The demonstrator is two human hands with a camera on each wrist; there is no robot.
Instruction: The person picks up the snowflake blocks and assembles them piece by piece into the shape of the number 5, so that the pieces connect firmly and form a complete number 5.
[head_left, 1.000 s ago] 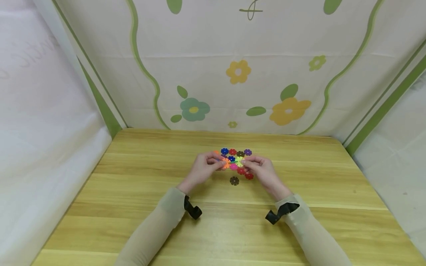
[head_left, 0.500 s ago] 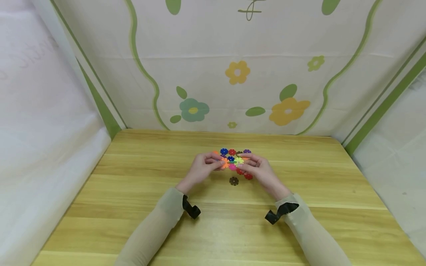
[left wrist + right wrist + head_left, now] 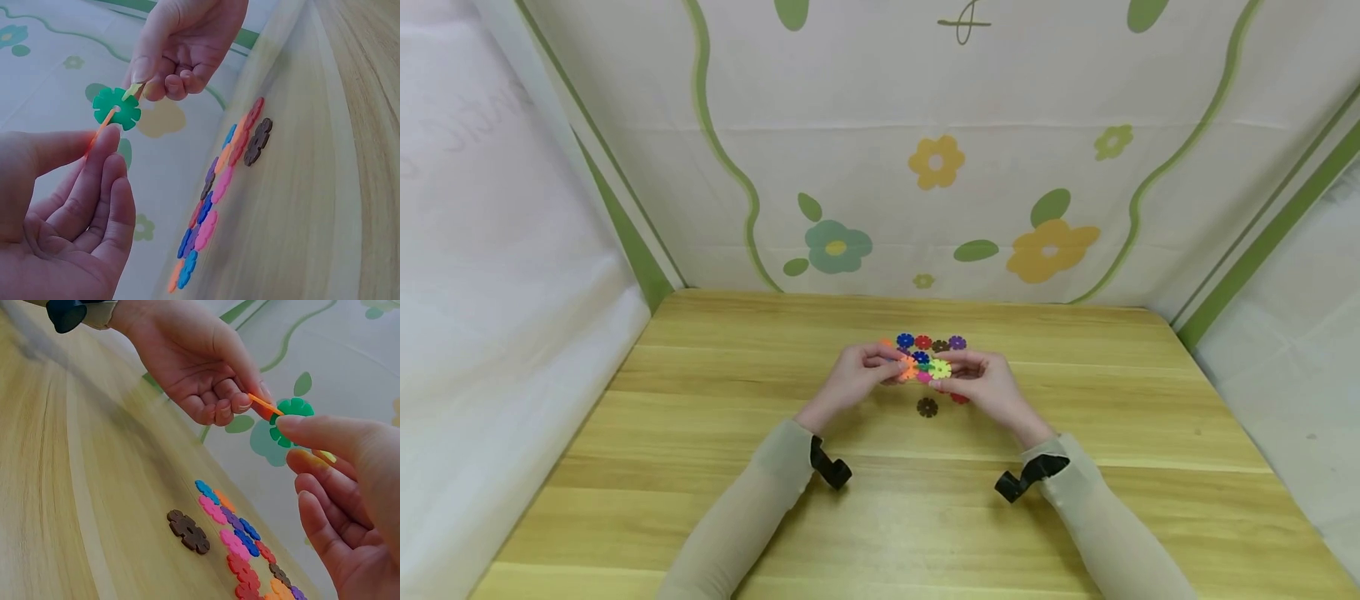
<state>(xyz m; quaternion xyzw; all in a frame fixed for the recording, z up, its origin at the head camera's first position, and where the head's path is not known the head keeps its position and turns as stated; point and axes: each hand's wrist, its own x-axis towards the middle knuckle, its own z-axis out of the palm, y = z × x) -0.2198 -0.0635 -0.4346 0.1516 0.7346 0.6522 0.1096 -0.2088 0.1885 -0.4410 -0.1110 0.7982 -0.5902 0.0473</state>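
Three slotted plastic snowflake discs are joined in a row above the table. My left hand (image 3: pixel 859 377) pinches the orange disc (image 3: pixel 908 367) between thumb and fingers. At the other end, my right hand (image 3: pixel 991 385) holds the yellow disc (image 3: pixel 939 369) between its thumb and fingers. Between these two sits the green disc (image 3: pixel 128 116), seen face-on in the left wrist view with the orange and yellow discs edge-on in its slots. In the right wrist view the right thumb covers part of the green disc (image 3: pixel 297 407), and only a bit of yellow shows.
Under the hands, several loose discs lie flat on the wooden table (image 3: pixel 910 517), among them a blue disc (image 3: pixel 906 341), a red disc (image 3: pixel 923 342) and a purple disc (image 3: pixel 957 342). A brown disc (image 3: pixel 927 407) lies nearer. A printed cloth (image 3: pixel 865 167) rises behind the table.
My right thumb has slid down and left along the yellow disc, whose face now shows more fully. The left hand keeps its pinch on the orange disc, nearly unmoved.
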